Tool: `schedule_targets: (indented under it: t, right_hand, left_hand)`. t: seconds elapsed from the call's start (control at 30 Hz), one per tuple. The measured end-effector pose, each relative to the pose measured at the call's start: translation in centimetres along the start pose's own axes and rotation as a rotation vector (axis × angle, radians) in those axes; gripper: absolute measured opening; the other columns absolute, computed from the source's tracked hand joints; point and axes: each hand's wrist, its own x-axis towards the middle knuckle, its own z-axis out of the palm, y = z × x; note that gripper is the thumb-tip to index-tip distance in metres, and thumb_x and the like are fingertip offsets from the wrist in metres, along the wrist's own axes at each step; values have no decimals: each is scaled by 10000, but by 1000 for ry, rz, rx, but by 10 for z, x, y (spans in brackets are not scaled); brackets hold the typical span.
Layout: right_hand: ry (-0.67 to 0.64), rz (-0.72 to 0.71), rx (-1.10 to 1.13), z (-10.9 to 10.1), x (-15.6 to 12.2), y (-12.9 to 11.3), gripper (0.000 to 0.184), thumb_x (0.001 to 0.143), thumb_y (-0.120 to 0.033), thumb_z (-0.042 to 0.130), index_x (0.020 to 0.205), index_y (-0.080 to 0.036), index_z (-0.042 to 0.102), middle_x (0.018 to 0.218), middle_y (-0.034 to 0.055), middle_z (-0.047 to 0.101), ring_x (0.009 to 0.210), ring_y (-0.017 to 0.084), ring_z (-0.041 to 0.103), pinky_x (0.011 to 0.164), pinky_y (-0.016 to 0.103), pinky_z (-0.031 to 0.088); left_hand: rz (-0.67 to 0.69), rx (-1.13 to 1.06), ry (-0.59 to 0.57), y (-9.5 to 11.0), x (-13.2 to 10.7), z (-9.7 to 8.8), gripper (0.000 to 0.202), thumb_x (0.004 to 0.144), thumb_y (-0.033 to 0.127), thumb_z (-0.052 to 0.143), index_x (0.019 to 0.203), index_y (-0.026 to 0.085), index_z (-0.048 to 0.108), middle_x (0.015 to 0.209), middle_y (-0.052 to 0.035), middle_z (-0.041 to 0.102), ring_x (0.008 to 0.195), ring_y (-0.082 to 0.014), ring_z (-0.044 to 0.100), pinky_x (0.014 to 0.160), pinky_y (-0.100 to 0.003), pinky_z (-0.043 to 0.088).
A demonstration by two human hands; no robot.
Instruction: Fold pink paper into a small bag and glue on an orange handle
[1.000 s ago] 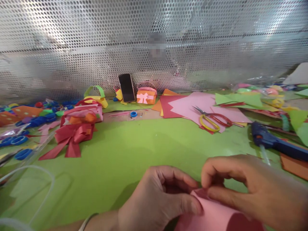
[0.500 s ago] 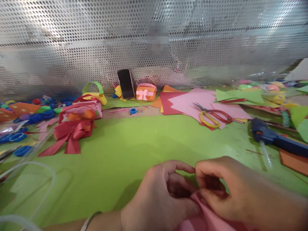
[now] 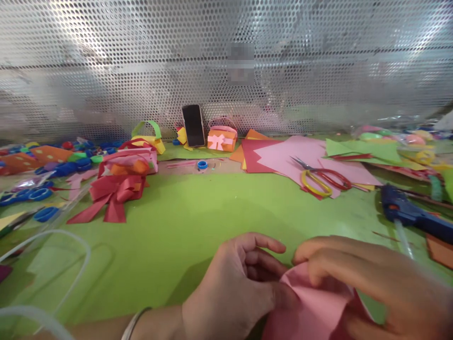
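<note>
Head view: L hand (image 3: pixel 233 288) and R hand (image 3: pixel 375 288) are working at the bottom edge of the frame, over a green sheet (image 3: pixel 191 212). Both are closing on a pink paper (image 3: pixel 307 307). L thumb is pressing its left edge, other L fingers curling in above it. R fingers are lying flat across the paper's top; the R thumb is prob. underneath, hidden. The paper is sitting between the two hands, low centre-right, a peak standing up at the top.

Further back, scissors (image 3: pixel 318 177) are lying on loose pink and red sheets, right of centre. A glue gun (image 3: pixel 410 215) is lying at far right. A red bow (image 3: pixel 113 193) is lying at left. A phone (image 3: pixel 193 125) is leaning upright against the mesh wall (image 3: pixel 141 71), with an orange box (image 3: pixel 222 139) just beside it.
</note>
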Motion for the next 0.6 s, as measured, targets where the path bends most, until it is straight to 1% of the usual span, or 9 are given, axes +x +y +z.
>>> schedule_targets:
  t: [0.07,0.1,0.17,0.27,0.33,0.4,0.47,0.53,0.6]
  right_hand:
    - [-22,-91,-51,5,0,1,394,673,-129,606,1024,-307,626,1007,-14,703,880,183,670,734,238,534]
    - [-15,-106,-65,7,-1,1,387,675,-131,592,1020,-304,622,997,-13,700,874,183,665,727,245,529]
    - [23,-80,-66,8,-2,0,305,690,-140,565,951,-284,631,936,0,695,829,186,651,685,261,512]
    - [64,-14,-53,7,-2,-5,106,792,-213,526,811,-248,625,837,28,673,740,178,622,615,274,474]
    - [61,5,-46,6,-2,-8,102,822,-236,522,761,-241,603,812,21,660,710,157,614,603,255,468]
    - [45,22,-38,5,-1,-9,84,817,-228,537,767,-247,602,826,13,660,717,145,627,605,226,484]
    - [36,13,-43,4,-1,-8,109,813,-201,541,832,-266,627,859,10,675,751,147,649,625,208,510]
    - [62,-48,-66,5,-1,-6,225,789,-151,537,931,-294,636,909,1,690,796,151,667,648,201,527]
    - [110,-115,-99,7,-1,-4,315,752,-112,533,978,-313,620,947,-17,692,822,144,673,663,195,531]
  left_hand:
    - [8,-21,-17,-1,1,1,457,397,70,809,802,156,614,605,55,650,561,-75,561,552,-189,426]
    - [8,-22,-23,-2,1,0,449,400,65,807,799,154,620,601,56,648,558,-72,560,547,-185,423]
    - [6,-10,-30,-3,1,0,432,411,63,805,797,152,631,592,61,640,545,-64,549,537,-180,413]
    - [4,17,-47,-5,1,-3,396,434,81,807,786,150,639,606,58,639,540,-58,541,533,-177,402]
    - [13,24,-69,-7,1,-5,338,461,103,808,748,148,634,621,48,641,548,-57,543,537,-178,398]
    - [24,26,-83,-8,1,-5,287,477,115,804,695,148,619,619,43,633,553,-58,539,537,-180,393]
    - [27,21,-85,-9,1,-4,272,480,118,802,666,151,605,607,45,621,550,-59,533,535,-182,388]
    - [27,0,-95,-9,1,-2,278,478,122,808,663,152,602,602,46,618,550,-60,530,541,-184,390]
    - [27,-25,-105,-10,1,-1,285,479,129,813,674,150,606,615,40,627,562,-63,539,553,-185,395]
